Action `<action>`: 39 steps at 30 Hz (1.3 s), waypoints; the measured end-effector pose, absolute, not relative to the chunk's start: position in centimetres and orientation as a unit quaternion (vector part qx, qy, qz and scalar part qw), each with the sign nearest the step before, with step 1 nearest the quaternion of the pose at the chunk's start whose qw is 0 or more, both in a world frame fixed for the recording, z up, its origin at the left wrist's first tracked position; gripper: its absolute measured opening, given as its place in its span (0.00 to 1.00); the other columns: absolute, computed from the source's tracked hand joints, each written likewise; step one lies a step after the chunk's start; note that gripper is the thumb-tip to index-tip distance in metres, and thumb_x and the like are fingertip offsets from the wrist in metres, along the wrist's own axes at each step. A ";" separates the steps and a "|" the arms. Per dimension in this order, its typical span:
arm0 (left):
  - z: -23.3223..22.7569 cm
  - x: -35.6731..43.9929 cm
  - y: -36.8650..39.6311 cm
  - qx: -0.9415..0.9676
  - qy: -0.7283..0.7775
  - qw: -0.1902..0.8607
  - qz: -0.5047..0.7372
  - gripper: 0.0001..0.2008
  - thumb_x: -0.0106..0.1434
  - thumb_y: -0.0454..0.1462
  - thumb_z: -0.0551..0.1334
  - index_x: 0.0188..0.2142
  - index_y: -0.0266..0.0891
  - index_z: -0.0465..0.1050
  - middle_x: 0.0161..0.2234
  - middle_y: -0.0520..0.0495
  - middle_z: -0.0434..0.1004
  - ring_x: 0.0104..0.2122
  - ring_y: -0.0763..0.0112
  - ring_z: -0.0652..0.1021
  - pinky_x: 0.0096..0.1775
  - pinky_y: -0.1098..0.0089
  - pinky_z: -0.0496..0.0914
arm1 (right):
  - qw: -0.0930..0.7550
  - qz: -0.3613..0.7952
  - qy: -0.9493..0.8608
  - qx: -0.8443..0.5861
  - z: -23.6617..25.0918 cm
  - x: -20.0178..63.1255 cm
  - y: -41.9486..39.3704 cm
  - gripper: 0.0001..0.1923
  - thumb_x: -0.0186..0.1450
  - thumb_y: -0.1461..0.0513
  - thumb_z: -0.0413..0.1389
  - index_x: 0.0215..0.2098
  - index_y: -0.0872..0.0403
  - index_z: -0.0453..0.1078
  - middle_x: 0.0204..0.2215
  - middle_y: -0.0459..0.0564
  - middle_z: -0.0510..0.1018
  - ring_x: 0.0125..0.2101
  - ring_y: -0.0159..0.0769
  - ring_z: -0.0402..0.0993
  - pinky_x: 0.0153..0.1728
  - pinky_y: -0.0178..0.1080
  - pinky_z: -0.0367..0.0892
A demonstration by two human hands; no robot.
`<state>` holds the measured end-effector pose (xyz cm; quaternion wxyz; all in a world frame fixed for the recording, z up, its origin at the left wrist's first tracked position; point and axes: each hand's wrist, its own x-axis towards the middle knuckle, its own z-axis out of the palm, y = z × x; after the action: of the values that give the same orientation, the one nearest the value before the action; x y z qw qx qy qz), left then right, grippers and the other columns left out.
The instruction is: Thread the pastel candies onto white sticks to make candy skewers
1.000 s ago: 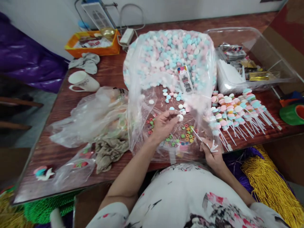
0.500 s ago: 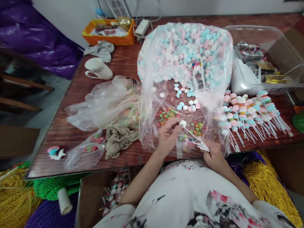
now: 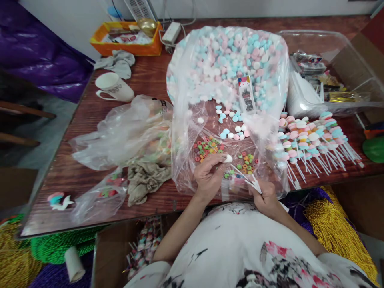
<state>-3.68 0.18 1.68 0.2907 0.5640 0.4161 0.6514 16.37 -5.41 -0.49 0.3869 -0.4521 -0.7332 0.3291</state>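
My left hand pinches a white marshmallow between thumb and fingers. One white stick runs from my right hand to the marshmallow; whether it has pierced it I cannot tell. Several more white sticks fan out of my closed right hand. Both hands are over a clear plastic bag whose open part holds colourful cereal rings and a second group of rings. Loose pastel marshmallows lie just beyond, and the bag's far end is full of pink, blue and white marshmallows.
Finished marshmallow skewers lie in a row at right, before a clear plastic bin. At left are a white mug, a plastic bag, a crumpled cloth and an orange tray. A box of skewers stands below the table edge.
The marshmallow in my left hand has turned, from its round face showing to its edge. The stick stays against it. The view has shifted slightly to the right.
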 end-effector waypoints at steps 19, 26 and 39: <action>2.2 -4.2 -0.8 0.770 0.364 0.067 0.520 0.18 0.61 0.25 0.60 0.47 0.42 0.74 0.45 0.43 0.80 0.47 0.64 0.80 0.48 0.60 0.76 | 0.439 0.469 -0.635 -0.429 -1.9 14.0 -6.3 0.13 0.72 0.60 0.47 0.40 0.53 0.73 0.20 0.41 0.65 0.21 0.28 0.61 0.26 0.33 0.62; 1.3 -2.4 -2.4 0.820 0.306 0.119 0.470 0.22 0.61 0.27 0.58 0.55 0.39 0.70 0.47 0.37 0.79 0.51 0.60 0.78 0.51 0.56 0.74 | 0.446 0.483 -0.581 -0.480 -2.4 13.8 -6.4 0.16 0.72 0.56 0.48 0.30 0.54 0.68 0.21 0.43 0.65 0.22 0.29 0.62 0.25 0.33 0.63; 1.4 -1.2 4.0 0.771 0.428 0.243 0.405 0.10 0.63 0.31 0.60 0.42 0.40 0.77 0.37 0.45 0.80 0.38 0.66 0.79 0.44 0.63 0.72 | 0.524 0.350 -0.523 -0.574 -2.6 19.3 -4.1 0.10 0.70 0.59 0.50 0.32 0.54 0.68 0.18 0.40 0.64 0.19 0.28 0.60 0.22 0.33 0.59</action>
<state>-1.17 3.96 1.44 0.2434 0.7705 0.4277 0.4051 19.29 -4.10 -2.58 0.5239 -0.5740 -0.5231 0.3499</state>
